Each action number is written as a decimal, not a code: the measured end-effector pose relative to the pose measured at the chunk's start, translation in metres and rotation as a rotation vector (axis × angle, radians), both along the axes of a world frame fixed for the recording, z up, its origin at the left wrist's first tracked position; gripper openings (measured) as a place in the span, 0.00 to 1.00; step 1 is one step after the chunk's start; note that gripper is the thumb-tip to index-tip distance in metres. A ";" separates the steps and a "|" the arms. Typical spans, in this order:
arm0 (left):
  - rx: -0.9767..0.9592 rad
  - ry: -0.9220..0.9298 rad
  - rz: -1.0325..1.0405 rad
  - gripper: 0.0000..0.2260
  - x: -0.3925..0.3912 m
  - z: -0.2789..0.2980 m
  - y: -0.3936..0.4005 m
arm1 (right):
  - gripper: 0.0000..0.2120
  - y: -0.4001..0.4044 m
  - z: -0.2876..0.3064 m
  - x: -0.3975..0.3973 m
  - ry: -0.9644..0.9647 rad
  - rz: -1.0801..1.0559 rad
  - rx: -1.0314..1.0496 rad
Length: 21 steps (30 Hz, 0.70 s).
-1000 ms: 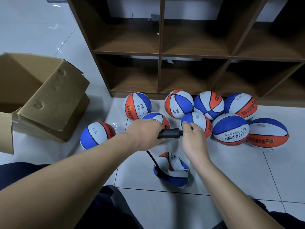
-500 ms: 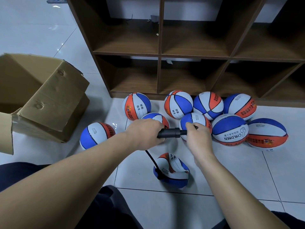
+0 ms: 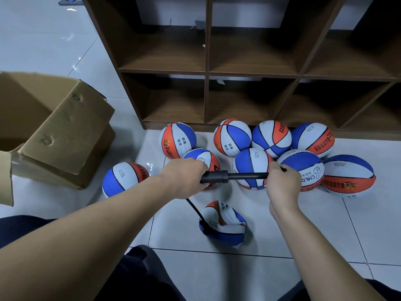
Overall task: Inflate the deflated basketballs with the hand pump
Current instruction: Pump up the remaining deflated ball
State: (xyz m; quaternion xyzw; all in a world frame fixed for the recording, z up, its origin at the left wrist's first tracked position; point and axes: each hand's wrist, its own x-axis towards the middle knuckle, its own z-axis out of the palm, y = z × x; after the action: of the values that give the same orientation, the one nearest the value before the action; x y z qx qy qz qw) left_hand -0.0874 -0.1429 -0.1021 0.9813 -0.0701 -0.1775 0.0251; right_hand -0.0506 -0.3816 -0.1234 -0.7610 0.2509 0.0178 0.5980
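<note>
Gripping rigid, light pump barrel (image 3: 213, 177), left hand (image 3: 184, 178) clamped; right hand (image 3: 282, 181) fingers curled on handle, probably. Crumpled basketball (image 3: 223, 223) soft, floppy.

Both hands (image 3: 184, 178) grip pump (image 3: 234, 176), rod out.

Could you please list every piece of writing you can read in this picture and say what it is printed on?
"CHILD", its end hidden by the right hand: round blue-and-white basketball.
"班级" and "姓名": red, white and blue basketball.
"姓名": rear-row basketball.
Other print on the balls: too small or blurred to read.
</note>
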 end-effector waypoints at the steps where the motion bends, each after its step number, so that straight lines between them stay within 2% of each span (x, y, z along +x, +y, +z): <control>1: 0.000 -0.004 -0.004 0.08 0.000 -0.001 0.000 | 0.17 0.003 -0.002 -0.001 -0.013 0.000 -0.010; 21: -0.053 -0.086 -0.029 0.10 -0.004 0.013 -0.013 | 0.20 0.054 0.004 -0.028 -0.055 0.360 -0.106</control>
State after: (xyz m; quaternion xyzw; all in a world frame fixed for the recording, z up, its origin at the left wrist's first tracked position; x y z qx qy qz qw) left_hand -0.0913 -0.1563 -0.0895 0.9859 -0.0901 -0.1335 0.0456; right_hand -0.0790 -0.3277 -0.1193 -0.8243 0.0949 0.0902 0.5507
